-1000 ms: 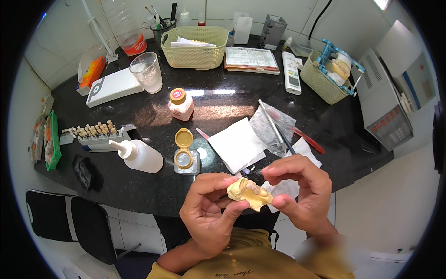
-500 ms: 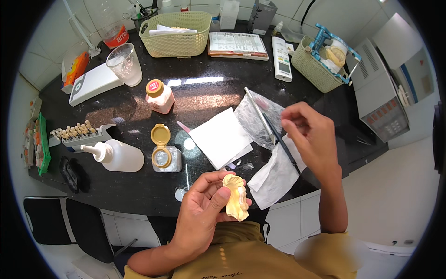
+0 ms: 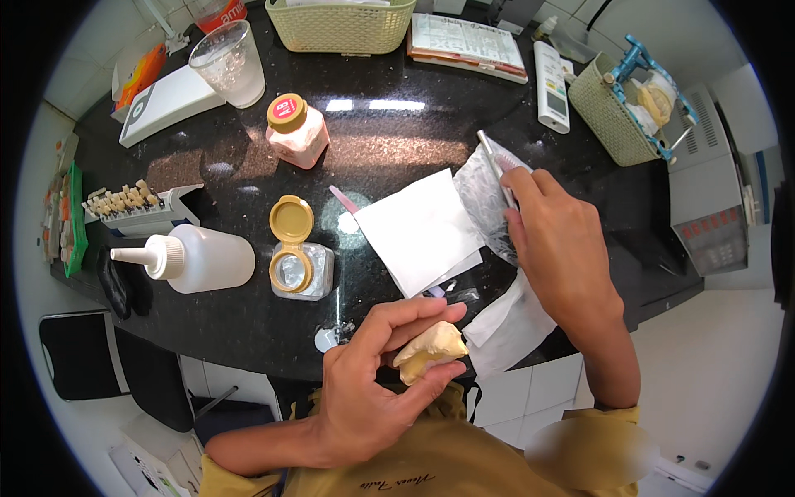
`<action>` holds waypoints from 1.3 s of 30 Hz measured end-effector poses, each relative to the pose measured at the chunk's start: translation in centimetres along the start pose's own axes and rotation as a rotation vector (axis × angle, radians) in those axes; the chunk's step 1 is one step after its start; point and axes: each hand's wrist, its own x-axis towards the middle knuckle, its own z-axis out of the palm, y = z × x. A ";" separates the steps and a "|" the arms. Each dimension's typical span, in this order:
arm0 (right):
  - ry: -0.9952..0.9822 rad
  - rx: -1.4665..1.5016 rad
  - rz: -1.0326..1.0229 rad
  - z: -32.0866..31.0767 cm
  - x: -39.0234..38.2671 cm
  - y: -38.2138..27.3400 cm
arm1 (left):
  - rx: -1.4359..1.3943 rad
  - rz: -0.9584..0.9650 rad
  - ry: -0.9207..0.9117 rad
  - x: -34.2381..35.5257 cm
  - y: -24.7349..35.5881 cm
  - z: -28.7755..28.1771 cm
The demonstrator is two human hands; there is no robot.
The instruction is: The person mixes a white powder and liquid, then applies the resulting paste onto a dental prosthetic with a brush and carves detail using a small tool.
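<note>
A pale yellow dental cast (image 3: 432,348) rests in my left hand (image 3: 360,389), near the front edge of the black worktop. The thumb presses its lower side and the fingers curl over its top, with the cast tilted. Further right, my right hand (image 3: 563,248) reaches down over a clear plastic bag (image 3: 484,199). Its thumb and forefinger close around a slim silver pen-shaped tool (image 3: 490,153) lying there; the tool's lower end is hidden by the hand. Beside the hands lie folded white paper (image 3: 418,228) and a crumpled white tissue (image 3: 509,327).
An open jar with a gold lid (image 3: 302,269), a white squeeze bottle (image 3: 217,259) and a jar of pink powder (image 3: 298,137) stand left. A tooth shade guide (image 3: 137,207) sits beyond. Baskets (image 3: 344,29), a remote (image 3: 551,87) and a blue articulator (image 3: 654,91) line the back.
My right hand has come down onto the silver tool. My left hand has turned the cast, so its teeth no longer face up. The whole view has shifted with my head.
</note>
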 end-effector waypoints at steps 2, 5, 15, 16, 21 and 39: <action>-0.007 -0.056 0.022 0.2 0.0 -0.2 | 0.243 0.205 -0.023 -0.1 -0.8 -0.6; 0.000 -0.095 0.036 0.6 0.1 -0.6 | 0.447 0.308 0.109 0.1 -0.4 -0.6; 0.074 0.262 0.200 -0.1 0.1 -0.1 | 0.614 0.390 0.274 -0.5 -2.3 -1.7; 0.085 0.356 0.255 -0.2 -0.1 0.2 | 0.630 0.407 0.269 -0.5 -2.5 -1.8; 0.068 0.631 0.289 -0.4 -1.2 2.6 | 0.710 0.459 0.234 -0.7 -3.0 -1.9; 0.159 1.534 -0.278 3.6 -10.0 -2.5 | 0.736 0.384 0.085 -0.8 -2.8 -2.1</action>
